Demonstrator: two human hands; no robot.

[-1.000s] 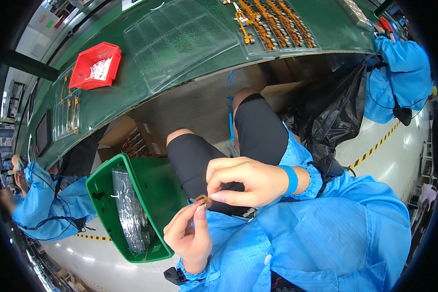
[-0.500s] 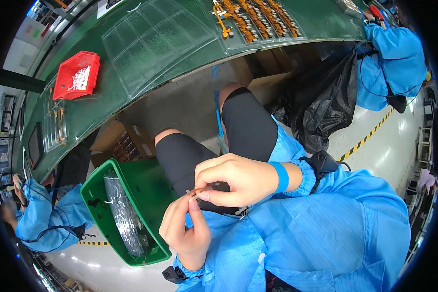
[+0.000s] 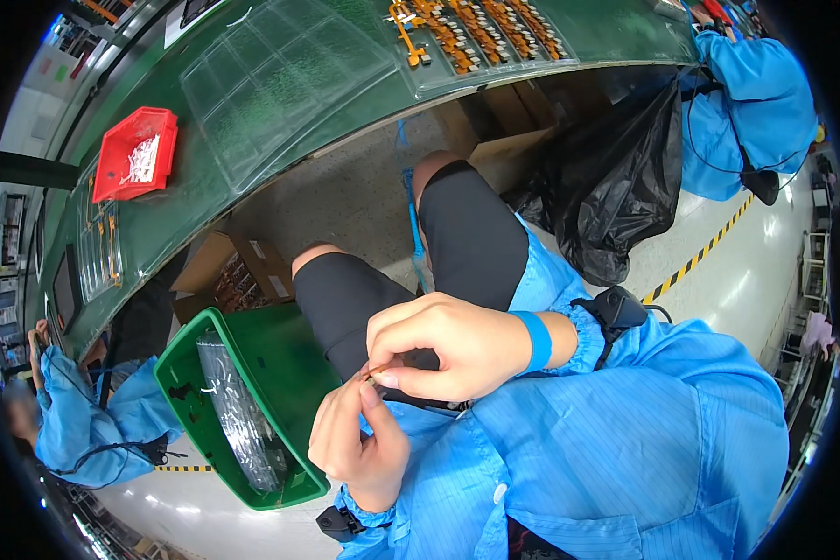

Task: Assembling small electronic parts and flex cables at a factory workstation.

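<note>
Above my lap, both hands meet at the fingertips over a small orange-brown flexible circuit [image 3: 375,373] with a pale bit at its end. My left hand [image 3: 362,453] pinches it from below, thumb against the fingers. From the right, my right hand [image 3: 457,345], with a blue band at its wrist, pinches the same piece between thumb and forefinger. Fingers cover most of the piece. Similar orange flexible circuits [image 3: 476,39] lie in rows in a clear tray on the green table [image 3: 364,119].
A green bin [image 3: 303,338] with clear plastic and white scraps stands left of my knees. On the table are a red bin [image 3: 112,170] of white strips and a clear divided tray [image 3: 275,89]. A black bag [image 3: 616,187] hangs at right. Co-workers in blue sit at both sides.
The view has shifted slightly, and the table's things sit a little further left and up. Both hands keep their pinch on the flexible circuit, with only small finger movement.
</note>
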